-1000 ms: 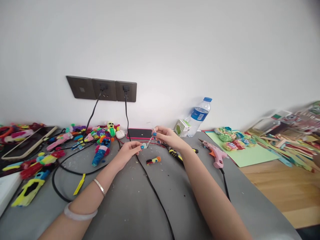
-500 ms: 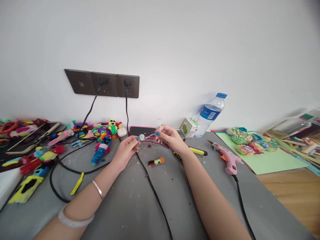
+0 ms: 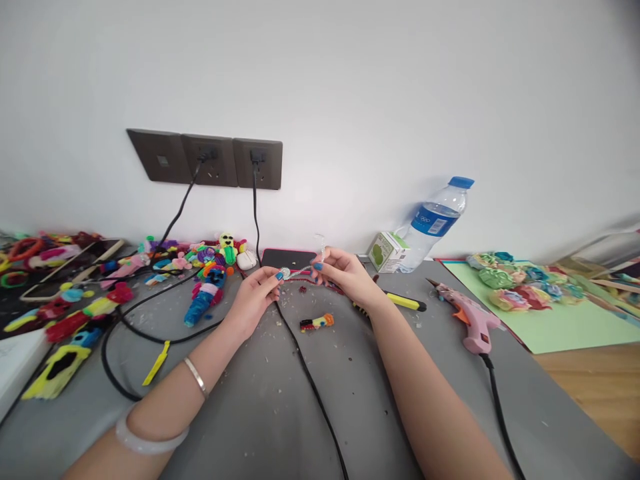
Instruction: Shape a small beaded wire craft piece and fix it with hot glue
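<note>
A thin silvery-white strand (image 3: 300, 272) runs between my two hands, with a small coil at its left end. My left hand (image 3: 257, 297) pinches the coil between thumb and finger. My right hand (image 3: 345, 275) grips the strand further along, and its loose end sticks up above the fingers. Behind the strand lies a dark phone-like slab (image 3: 289, 259) with a pink edge. Below the hands, a small figure (image 3: 317, 322) in orange, yellow, red and black lies on the grey table (image 3: 280, 427). A yellow cutter (image 3: 405, 302) is partly hidden by my right wrist.
Fuzzy colourful figures (image 3: 205, 297) crowd the left side among black cables (image 3: 305, 370). At the back right stand a small carton (image 3: 386, 252) and a water bottle (image 3: 433, 227). A pink glue gun (image 3: 475, 323) lies right, beside green paper (image 3: 565, 327) bearing crumpled pieces.
The view has shifted slightly, so the bottle and glue gun appear further right. Both hands keep their hold on the strand, with little change in their pose.
</note>
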Tool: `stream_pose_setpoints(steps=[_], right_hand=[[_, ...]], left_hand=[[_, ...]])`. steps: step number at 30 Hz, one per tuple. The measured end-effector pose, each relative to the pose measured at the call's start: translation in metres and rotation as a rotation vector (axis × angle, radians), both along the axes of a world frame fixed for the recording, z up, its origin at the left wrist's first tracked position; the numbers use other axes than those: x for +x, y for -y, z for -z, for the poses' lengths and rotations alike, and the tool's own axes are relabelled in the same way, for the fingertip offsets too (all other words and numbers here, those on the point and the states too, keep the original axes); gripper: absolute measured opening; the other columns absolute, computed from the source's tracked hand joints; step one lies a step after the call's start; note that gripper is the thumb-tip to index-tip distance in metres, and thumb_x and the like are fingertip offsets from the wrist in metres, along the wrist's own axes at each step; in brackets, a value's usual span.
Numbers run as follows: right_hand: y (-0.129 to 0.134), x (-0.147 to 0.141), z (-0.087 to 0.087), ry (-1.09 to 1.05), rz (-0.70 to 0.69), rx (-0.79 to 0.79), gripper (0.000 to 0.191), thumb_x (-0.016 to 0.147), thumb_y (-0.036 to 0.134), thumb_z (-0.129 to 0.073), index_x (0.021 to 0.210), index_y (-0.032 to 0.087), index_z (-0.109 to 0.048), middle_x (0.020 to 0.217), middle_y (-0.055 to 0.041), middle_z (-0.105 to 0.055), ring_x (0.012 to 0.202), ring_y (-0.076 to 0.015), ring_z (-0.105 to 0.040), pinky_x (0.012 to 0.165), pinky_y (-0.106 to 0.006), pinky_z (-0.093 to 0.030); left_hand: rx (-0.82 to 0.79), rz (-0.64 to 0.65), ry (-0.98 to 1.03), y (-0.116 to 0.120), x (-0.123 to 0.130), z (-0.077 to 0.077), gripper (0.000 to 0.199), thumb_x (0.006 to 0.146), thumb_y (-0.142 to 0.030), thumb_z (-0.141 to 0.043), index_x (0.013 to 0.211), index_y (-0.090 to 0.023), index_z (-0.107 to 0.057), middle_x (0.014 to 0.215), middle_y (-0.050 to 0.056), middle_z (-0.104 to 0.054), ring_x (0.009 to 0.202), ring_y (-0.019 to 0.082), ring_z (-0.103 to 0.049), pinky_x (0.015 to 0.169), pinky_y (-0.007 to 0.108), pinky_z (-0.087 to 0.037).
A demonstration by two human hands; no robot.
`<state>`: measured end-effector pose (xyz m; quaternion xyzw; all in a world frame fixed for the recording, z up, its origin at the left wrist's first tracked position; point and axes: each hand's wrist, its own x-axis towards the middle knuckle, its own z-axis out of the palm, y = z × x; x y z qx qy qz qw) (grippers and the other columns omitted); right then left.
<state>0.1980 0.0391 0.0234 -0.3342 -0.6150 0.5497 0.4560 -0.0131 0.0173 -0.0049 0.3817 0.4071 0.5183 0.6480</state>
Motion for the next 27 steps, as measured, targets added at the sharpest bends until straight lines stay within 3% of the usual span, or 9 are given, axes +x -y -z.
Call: stream_pose_setpoints(steps=[11,27], right_hand=[[-0.0004,-0.001,-0.0004,0.019,0.016,-0.02,0.03,0.079,0.046,-0.074,0.081,0.019,-0.061,0.069,-0.0004,-0.067,0.057,-0.011,-0.056,0.054,-0.024,-0.043],[0.0007,0.0002,0.0006,-0.005,-0.027,-0.036,0.027,0.081,0.043,-0.073,0.081,0.019,-0.06,0.068,-0.0004,-0.066,0.058,-0.011,-0.057,0.056,-0.024,-0.043]], left_hand=[[-0.026,-0.004,0.053,0.0004,0.0018,-0.0036,0.03,0.068,-0.04,-0.079,0.08,-0.017,-0.064,0.076,-0.001,-0.061,0.064,0.009,-0.051,0.06,0.021,-0.041],[0.013,0.0,-0.068,0.0058,0.0033,-0.0095,0.029,0.062,-0.038,-0.083,0.076,-0.018,-0.067,0.066,-0.002,-0.055,0.062,0.01,-0.049,0.06,0.023,-0.042]])
